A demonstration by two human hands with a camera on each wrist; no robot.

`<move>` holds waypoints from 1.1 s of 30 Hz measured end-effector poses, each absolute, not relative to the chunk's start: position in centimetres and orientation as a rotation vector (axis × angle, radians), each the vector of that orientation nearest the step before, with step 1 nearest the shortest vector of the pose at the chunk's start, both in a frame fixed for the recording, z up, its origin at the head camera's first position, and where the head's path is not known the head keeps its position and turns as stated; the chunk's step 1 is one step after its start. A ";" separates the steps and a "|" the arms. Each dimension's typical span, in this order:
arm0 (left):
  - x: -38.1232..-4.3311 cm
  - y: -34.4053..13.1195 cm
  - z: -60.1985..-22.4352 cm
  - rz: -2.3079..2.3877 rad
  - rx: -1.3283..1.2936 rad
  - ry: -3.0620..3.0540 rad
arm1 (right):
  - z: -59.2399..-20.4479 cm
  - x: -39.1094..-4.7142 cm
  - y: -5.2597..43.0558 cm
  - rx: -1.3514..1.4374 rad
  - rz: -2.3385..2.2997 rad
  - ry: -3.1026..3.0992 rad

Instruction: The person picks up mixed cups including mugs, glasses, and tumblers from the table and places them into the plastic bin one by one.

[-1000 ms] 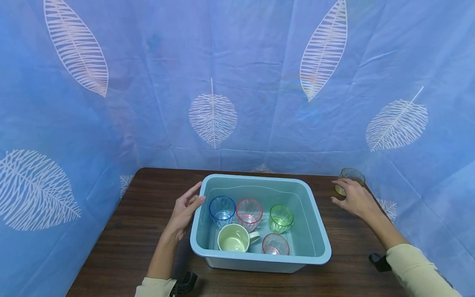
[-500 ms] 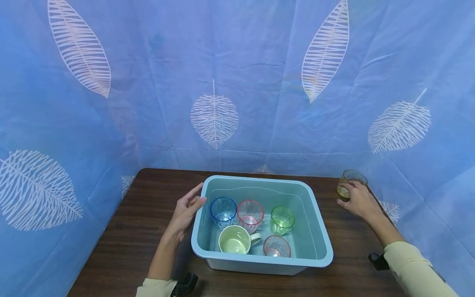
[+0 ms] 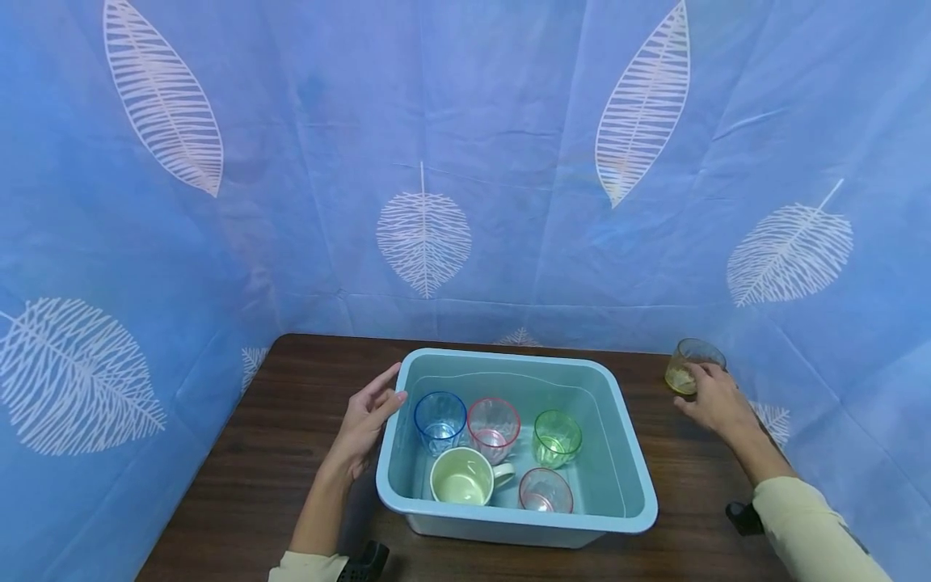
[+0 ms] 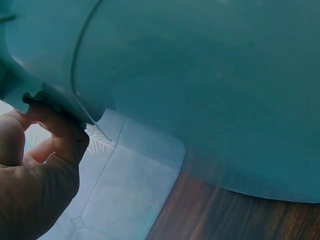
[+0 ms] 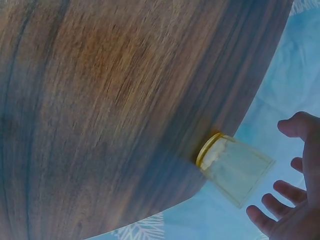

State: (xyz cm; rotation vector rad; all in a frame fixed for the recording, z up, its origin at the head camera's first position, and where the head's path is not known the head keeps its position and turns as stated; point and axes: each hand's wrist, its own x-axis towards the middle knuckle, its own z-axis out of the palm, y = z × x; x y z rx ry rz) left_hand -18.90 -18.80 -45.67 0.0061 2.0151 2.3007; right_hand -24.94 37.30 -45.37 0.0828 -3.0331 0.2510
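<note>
My left hand [image 3: 364, 424] holds the left rim of a light blue plastic tub [image 3: 633, 461], its fingers [image 4: 65, 132] curled at the rim's edge in the left wrist view. Inside the tub stand a blue-rimmed glass [image 3: 440, 428], a red-rimmed glass [image 3: 494, 436], a green glass [image 3: 557, 440], a pale green mug [image 3: 464, 478] and a small pink-rimmed glass [image 3: 545, 491]. At the table's far right corner is a yellowish clear glass [image 5: 235, 167]. Just in front of it is my right hand [image 3: 720, 404], fingers spread and bent, with a gap to the glass in the right wrist view.
The dark wooden table [image 3: 305, 396] extends on both sides of the tub. Its right edge runs close beside the yellowish glass. A blue cloth [image 3: 509, 226] with white leaf prints hangs behind and around the table.
My right hand has moved slightly right and toward me, its fingers shifting from the left of the yellowish glass to its front. My left hand stays on the tub. The head view has shifted slightly.
</note>
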 end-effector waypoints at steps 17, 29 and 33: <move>-18.9 -19.0 -45.4 2.298 -0.015 1.990 | -45.9 -25.8 39.1 0.047 0.293 -3.109; -18.9 -18.9 -45.4 2.297 -0.025 2.002 | -45.9 -26.6 39.1 -0.019 0.369 -3.129; -18.8 -18.9 -45.3 2.293 -0.021 2.016 | -46.2 -27.0 39.3 0.000 0.377 -3.126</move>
